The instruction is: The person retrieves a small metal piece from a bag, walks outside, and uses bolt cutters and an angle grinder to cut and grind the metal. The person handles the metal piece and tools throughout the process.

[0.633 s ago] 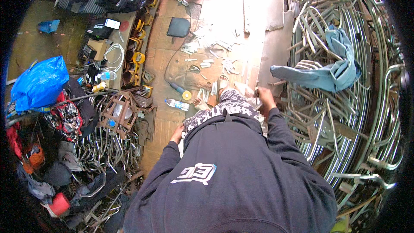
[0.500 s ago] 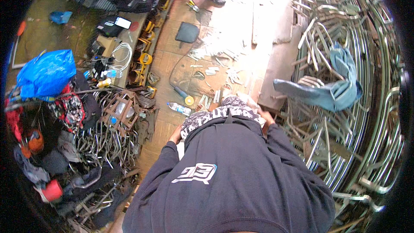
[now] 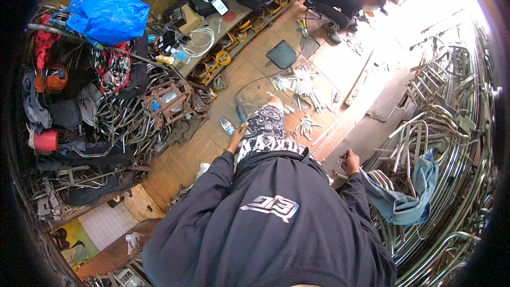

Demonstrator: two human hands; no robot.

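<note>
Reaching down past the patterned shorts (image 3: pixel 265 127), the left hand (image 3: pixel 237 132) nears the plastic bottle (image 3: pixel 227 125) on the floor, its grip unreadable, while the right hand (image 3: pixel 350 161) curls shut beside the bent metal tubes (image 3: pixel 435 127); a steadier, squarer stance seems advisable.

Hands and the small things nearest them

The left hand (image 3: pixel 237 134) is being held low beside the patterned shorts (image 3: pixel 267 127), just beside a clear plastic bottle (image 3: pixel 227 125) with a blue cap that is lying on its side on the tiled floor — whether the bottle is being touched cannot be told. The right hand (image 3: pixel 350 160) is being kept curled at the edge of the pale metal sheet (image 3: pixel 366 137), with a small dark object seemingly being gripped — too small to identify.
</note>
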